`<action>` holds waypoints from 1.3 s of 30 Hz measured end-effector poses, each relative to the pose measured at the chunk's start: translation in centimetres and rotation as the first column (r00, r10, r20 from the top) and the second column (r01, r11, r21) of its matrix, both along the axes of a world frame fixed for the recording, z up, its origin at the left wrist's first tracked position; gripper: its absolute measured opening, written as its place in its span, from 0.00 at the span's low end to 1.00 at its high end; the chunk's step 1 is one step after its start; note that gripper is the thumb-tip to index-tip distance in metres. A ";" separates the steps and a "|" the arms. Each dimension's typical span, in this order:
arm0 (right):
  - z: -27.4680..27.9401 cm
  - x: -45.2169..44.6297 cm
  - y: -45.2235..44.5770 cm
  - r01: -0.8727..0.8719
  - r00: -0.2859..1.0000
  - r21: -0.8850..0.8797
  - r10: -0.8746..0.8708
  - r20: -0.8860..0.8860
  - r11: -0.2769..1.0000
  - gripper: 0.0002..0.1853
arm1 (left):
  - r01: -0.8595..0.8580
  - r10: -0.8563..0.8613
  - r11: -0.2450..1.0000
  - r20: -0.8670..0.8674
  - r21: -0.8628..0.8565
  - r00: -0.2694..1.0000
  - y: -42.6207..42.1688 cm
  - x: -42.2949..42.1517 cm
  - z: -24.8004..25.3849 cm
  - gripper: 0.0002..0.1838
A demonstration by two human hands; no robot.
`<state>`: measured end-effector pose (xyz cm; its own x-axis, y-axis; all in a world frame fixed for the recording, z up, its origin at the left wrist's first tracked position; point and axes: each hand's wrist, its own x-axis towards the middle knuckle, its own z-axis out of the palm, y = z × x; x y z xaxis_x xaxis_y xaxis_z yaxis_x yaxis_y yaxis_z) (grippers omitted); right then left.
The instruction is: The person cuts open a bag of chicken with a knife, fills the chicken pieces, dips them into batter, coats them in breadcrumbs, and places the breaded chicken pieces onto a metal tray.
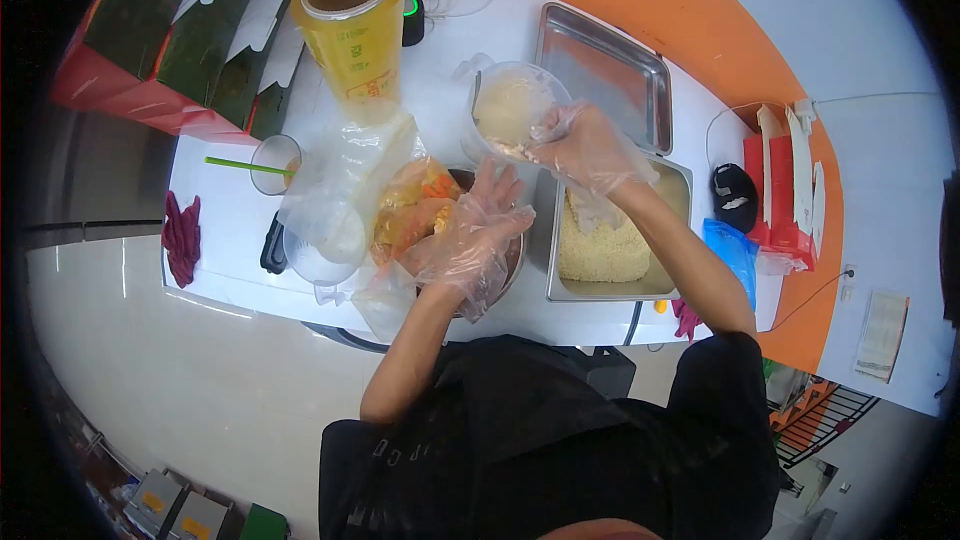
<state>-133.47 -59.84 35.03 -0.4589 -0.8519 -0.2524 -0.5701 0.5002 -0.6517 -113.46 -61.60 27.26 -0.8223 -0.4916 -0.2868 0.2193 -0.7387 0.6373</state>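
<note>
My left hand, in a clear plastic glove, is spread palm up with its fingers stretched out. It lies over a round metal bowl, mostly hidden, beside a clear plastic bag of orange-yellow food pieces. My right hand, also gloved, has its fingers drawn together at the near right rim of a clear plastic tub of pale powder. Small whitish bits show at these fingertips; what they grip is unclear. Below my right forearm sits a deep steel pan of pale yellow crumbs.
A steel tray lies behind the pan. A cling film roll stands at the back left, near a cup with a green straw. Stacked cartons are at far left. Red boxes and a blue bag are at right.
</note>
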 end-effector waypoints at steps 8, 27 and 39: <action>-0.5 -4.8 -5.9 0.208 0.958 -0.152 -0.233 -0.165 0.966 0.19 | 0.007 -0.007 1.000 0.030 -0.009 1.000 0.0 0.0 0.0 0.56; -0.9 -5.7 -7.0 0.088 0.927 -0.202 -0.154 -0.341 0.975 0.15 | -0.024 0.024 1.000 0.023 -0.019 0.999 0.1 0.0 0.2 0.55; 11.6 -5.3 0.7 0.099 0.960 -0.202 -0.147 -0.237 0.974 0.15 | -0.009 0.009 1.000 0.033 0.016 0.999 1.8 2.5 0.5 0.49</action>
<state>-138.82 -59.15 46.66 -0.5912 -0.8055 0.0406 -0.6675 0.4604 -0.5851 -110.93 -59.84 27.81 -0.8077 -0.4940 -0.3219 0.2048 -0.7470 0.6325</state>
